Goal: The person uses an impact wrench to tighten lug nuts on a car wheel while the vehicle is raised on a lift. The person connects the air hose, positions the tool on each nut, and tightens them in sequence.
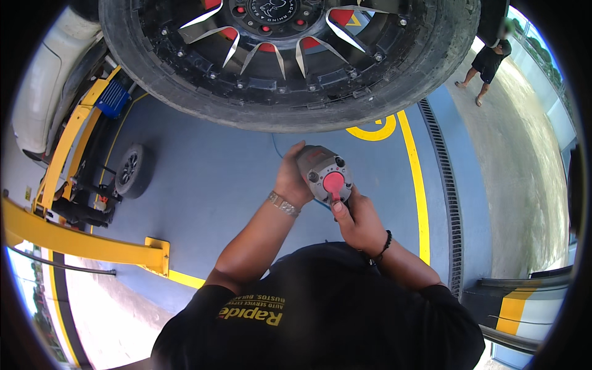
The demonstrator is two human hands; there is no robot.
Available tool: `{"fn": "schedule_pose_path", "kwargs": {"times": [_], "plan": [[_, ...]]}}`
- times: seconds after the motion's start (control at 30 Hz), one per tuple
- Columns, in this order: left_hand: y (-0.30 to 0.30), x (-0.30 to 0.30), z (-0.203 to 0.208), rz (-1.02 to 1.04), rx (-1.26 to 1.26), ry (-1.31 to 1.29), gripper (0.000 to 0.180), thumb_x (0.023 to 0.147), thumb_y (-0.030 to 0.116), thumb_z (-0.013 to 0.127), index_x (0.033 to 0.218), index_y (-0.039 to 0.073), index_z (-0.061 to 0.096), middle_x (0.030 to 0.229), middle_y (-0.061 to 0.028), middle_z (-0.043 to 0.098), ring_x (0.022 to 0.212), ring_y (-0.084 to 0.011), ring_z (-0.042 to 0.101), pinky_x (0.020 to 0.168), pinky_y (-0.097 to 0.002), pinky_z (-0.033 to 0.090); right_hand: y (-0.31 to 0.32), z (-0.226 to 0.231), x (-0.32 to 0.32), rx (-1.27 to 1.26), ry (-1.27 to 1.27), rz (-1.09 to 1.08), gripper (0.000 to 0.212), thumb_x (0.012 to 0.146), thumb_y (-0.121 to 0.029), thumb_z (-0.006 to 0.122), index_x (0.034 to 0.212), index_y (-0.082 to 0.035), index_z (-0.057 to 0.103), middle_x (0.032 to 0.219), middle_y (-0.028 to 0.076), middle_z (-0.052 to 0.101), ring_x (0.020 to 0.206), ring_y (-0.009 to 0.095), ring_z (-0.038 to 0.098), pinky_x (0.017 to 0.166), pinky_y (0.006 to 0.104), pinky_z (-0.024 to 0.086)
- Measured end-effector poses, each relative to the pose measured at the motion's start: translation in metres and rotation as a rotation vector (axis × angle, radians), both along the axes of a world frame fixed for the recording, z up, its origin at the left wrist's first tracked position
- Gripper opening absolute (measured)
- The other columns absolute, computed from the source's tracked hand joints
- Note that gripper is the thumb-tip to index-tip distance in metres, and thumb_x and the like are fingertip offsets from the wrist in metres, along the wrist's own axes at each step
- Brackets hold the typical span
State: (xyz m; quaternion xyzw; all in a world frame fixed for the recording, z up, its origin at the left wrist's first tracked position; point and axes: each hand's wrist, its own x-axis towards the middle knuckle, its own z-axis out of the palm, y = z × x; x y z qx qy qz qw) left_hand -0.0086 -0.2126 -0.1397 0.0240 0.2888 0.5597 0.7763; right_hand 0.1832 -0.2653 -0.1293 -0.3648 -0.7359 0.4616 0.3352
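Observation:
Both hands hold an impact wrench [320,166], grey and black with a red round piece on its back end. My left hand [292,177], with a metal watch at its wrist, is closed against the tool's left side; part of its fingers is hidden behind the housing. Below the red piece, my right hand [362,225] wraps the handle, its thumb up near the red lever. A thin blue air hose [275,145] shows behind the tool. Just beyond hangs a large black wheel [290,68] with red lug nuts, apart from both hands.
A yellow lift post [74,135] and its arm [92,239] stand at left, near a loose wheel [132,171] and a white vehicle [46,86]. Someone crouches at far left. A floor drain grate [445,185] runs along the right; another person [487,65] stands beyond it.

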Motion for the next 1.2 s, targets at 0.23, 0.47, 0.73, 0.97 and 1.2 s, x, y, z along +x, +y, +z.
{"fn": "schedule_pose_path", "kwargs": {"times": [0.23, 0.47, 0.73, 0.97, 1.2], "plan": [[0.014, 0.005, -0.003, -0.056, 0.028, -0.068, 0.038, 0.089, 0.038, 0.06, 0.102, 0.002, 0.06, 0.099, -0.0166, 0.066, 0.093, -0.0306, 0.065, 0.083, -0.0456, 0.054, 0.008, 0.01, 0.013, -0.023, -0.083, -0.015, 0.056, 0.095, -0.043, 0.056, 0.114, 0.01, 0.05, 0.092, 0.03, 0.065, 0.091, 0.049, 0.063, 0.078, 0.0502, 0.051], [0.01, 0.013, 0.041, -0.066, 0.102, 0.135, 0.045, 0.089, 0.038, 0.062, 0.113, 0.0, 0.054, 0.105, -0.0147, 0.061, 0.1, -0.0317, 0.064, 0.083, -0.0456, 0.055, 0.011, -0.009, -0.008, 0.305, -0.141, -0.01, 0.055, 0.091, -0.041, 0.065, 0.123, 0.002, 0.053, 0.107, 0.021, 0.066, 0.094, 0.039, 0.066, 0.084, 0.0409, 0.054], [0.052, -0.014, 0.134, -0.113, 0.675, 0.307, 0.046, 0.093, 0.033, 0.06, 0.129, 0.008, 0.045, 0.125, -0.0166, 0.059, 0.109, -0.0356, 0.063, 0.087, -0.0513, 0.056, 0.062, 0.019, -0.048, 0.328, 0.184, -0.248, 0.044, 0.079, -0.024, 0.076, 0.115, -0.004, 0.061, 0.097, 0.014, 0.068, 0.083, 0.027, 0.069, 0.073, 0.0333, 0.056], [0.116, -0.04, 0.144, -0.244, 0.702, 0.138, 0.04, 0.093, 0.037, 0.063, 0.119, 0.006, 0.058, 0.124, -0.0136, 0.063, 0.113, -0.033, 0.062, 0.091, -0.0502, 0.054, 0.104, 0.062, -0.076, 0.737, -0.054, -0.4, 0.033, 0.074, -0.013, 0.079, 0.103, -0.003, 0.068, 0.089, 0.01, 0.072, 0.082, 0.023, 0.071, 0.071, 0.0319, 0.056], [0.132, -0.065, 0.16, -0.266, 0.674, 0.079, 0.044, 0.094, 0.036, 0.063, 0.119, 0.0, 0.058, 0.116, -0.0165, 0.065, 0.105, -0.0296, 0.065, 0.087, -0.045, 0.055, 0.111, 0.101, -0.095, 0.502, 0.007, -0.39, 0.045, 0.071, -0.014, 0.08, 0.112, -0.002, 0.063, 0.103, 0.016, 0.069, 0.091, 0.029, 0.071, 0.076, 0.0355, 0.055]]}}
